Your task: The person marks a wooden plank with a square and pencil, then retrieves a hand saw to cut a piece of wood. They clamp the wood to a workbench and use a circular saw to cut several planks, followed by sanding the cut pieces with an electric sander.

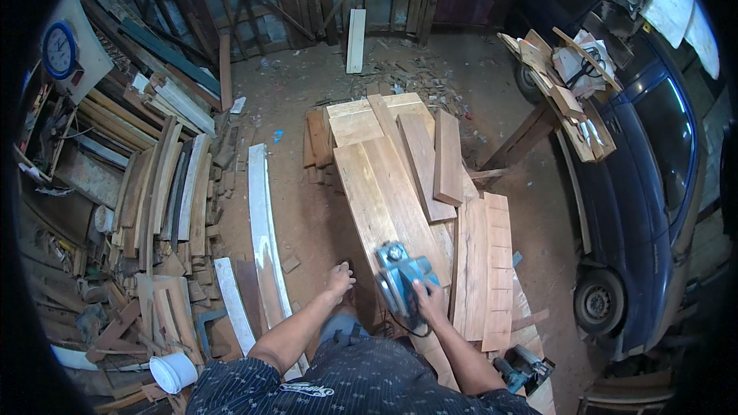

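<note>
My right hand (430, 301) is wrapped round the rear handle of a blue belt sander (403, 273). The sander sits on the near end of a wide pale board (377, 192), and its dark cord hangs down beside my body. My left hand (338, 280) is held off to the left of the board, over the floor. Its fingers are curled, and whether a small thing is inside them is hidden. Two loose brown planks (448, 157) lie across the boards farther off. To the right is a board with evenly spaced cross lines (498, 261).
Another power tool (521, 369) lies at the lower right. A dark blue car (646, 177) stands on the right, near a raised stand piled with wood scraps (569, 92). Stacked planks (165, 184) and a white bucket (173, 373) are on the left. Long white boards (265, 223) lie between.
</note>
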The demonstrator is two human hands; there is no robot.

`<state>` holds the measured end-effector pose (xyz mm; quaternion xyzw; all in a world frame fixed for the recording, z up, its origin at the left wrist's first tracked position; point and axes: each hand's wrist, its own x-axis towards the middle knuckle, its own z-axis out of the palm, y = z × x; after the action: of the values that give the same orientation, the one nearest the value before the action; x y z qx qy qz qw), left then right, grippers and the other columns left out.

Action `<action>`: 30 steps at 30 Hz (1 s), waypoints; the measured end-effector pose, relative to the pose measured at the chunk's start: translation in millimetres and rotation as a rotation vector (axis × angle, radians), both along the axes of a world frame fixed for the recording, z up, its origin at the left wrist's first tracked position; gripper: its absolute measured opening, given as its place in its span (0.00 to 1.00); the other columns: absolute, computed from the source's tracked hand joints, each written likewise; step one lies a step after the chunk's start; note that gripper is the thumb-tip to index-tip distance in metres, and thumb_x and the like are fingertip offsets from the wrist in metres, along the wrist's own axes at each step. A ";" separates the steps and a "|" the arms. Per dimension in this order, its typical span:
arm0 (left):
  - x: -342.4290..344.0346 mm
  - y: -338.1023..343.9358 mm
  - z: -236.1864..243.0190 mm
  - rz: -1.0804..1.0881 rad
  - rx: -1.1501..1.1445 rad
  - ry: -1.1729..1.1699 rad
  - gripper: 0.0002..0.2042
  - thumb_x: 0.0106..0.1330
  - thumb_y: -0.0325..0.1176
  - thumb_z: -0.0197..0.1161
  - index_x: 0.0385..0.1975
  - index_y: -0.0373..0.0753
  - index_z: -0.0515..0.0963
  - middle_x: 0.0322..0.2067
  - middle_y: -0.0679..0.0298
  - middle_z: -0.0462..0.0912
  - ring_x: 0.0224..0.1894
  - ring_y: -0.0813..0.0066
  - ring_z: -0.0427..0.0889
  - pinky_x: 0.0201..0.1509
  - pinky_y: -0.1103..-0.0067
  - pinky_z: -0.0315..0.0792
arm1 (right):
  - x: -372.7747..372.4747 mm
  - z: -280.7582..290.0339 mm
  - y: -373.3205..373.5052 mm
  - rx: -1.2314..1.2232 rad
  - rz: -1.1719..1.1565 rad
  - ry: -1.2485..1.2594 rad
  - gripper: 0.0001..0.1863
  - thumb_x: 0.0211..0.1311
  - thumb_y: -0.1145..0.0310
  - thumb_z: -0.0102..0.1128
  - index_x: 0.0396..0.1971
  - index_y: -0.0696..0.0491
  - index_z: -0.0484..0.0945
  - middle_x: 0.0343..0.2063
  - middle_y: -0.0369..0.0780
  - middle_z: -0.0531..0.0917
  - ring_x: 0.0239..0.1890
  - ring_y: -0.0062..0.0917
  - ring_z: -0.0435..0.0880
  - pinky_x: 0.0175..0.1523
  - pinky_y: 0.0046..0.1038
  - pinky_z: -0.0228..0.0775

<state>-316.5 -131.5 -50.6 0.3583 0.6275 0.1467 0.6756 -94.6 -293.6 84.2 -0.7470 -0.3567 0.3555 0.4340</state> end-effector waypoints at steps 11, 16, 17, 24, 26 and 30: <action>65.0 64.4 6.3 -0.234 0.349 0.227 0.31 0.76 0.55 0.46 0.63 0.31 0.69 0.55 0.41 0.79 0.57 0.51 0.80 0.62 0.65 0.71 | 21.6 -30.7 280.8 -0.017 -0.090 0.057 0.34 0.67 0.39 0.56 0.26 0.61 0.83 0.16 0.44 0.81 0.23 0.30 0.81 0.33 0.36 0.71; 58.3 65.2 -13.6 -0.256 0.288 0.049 0.29 0.76 0.50 0.49 0.65 0.32 0.66 0.56 0.39 0.78 0.61 0.44 0.76 0.66 0.62 0.67 | 21.3 -31.4 384.8 0.033 -0.082 -0.043 0.37 0.66 0.37 0.53 0.28 0.64 0.85 0.20 0.49 0.84 0.27 0.36 0.85 0.40 0.39 0.73; 58.4 64.5 -14.3 -0.262 0.287 0.066 0.28 0.76 0.50 0.49 0.65 0.31 0.66 0.56 0.38 0.78 0.61 0.43 0.76 0.66 0.62 0.67 | 22.5 -29.9 405.2 0.055 -0.089 -0.075 0.38 0.66 0.37 0.53 0.28 0.64 0.85 0.21 0.50 0.84 0.28 0.37 0.86 0.41 0.39 0.74; 62.6 76.7 2.2 -0.328 0.237 0.023 0.27 0.78 0.46 0.47 0.63 0.28 0.64 0.57 0.39 0.77 0.62 0.42 0.75 0.66 0.62 0.67 | 36.4 -26.1 490.3 -0.017 -0.064 0.101 0.39 0.66 0.34 0.51 0.33 0.63 0.86 0.20 0.46 0.84 0.27 0.34 0.86 0.38 0.37 0.74; 61.3 73.0 -4.8 -0.311 0.216 0.034 0.25 0.78 0.46 0.46 0.62 0.29 0.66 0.56 0.39 0.77 0.61 0.41 0.74 0.65 0.61 0.67 | 36.9 -15.2 486.9 -0.091 -0.011 0.175 0.39 0.67 0.33 0.51 0.32 0.61 0.86 0.19 0.43 0.84 0.25 0.30 0.85 0.35 0.34 0.74; 62.2 74.2 -19.0 -0.302 0.234 0.009 0.23 0.78 0.47 0.44 0.59 0.32 0.68 0.54 0.38 0.78 0.60 0.40 0.74 0.64 0.61 0.67 | 36.8 -14.3 423.3 -0.056 -0.061 0.106 0.37 0.66 0.33 0.53 0.34 0.59 0.85 0.19 0.41 0.83 0.21 0.26 0.82 0.29 0.31 0.72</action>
<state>-254.3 -57.3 -69.7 0.5250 0.5482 0.1138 0.6410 -57.8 129.7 69.9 -0.7495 -0.3001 0.3909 0.4420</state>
